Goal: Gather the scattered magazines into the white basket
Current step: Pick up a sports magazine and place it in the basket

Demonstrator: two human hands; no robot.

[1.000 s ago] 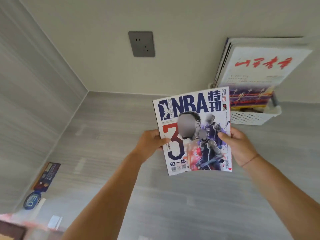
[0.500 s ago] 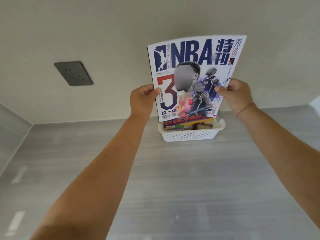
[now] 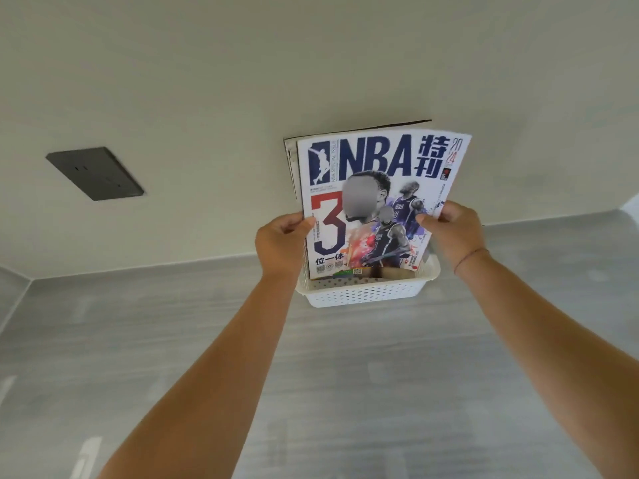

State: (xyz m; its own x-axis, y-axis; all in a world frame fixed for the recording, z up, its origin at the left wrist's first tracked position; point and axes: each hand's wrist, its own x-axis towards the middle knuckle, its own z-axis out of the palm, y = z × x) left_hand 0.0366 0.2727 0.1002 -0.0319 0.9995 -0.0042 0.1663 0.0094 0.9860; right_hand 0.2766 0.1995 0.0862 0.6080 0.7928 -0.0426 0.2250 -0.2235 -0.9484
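An NBA magazine with a blue title and a red "3" stands upright, its lower edge down inside the white perforated basket by the wall. My left hand pinches its left edge and my right hand pinches its right edge. Other magazines stand behind it in the basket, mostly hidden; only their dark top and left edges show.
The basket sits on a grey wood-grain floor against a cream wall. A dark wall socket is mounted to the left. A room corner lies at the far left.
Both hands have lowered the NBA magazine from above the basket until its bottom edge is inside the basket, in front of the other magazines.
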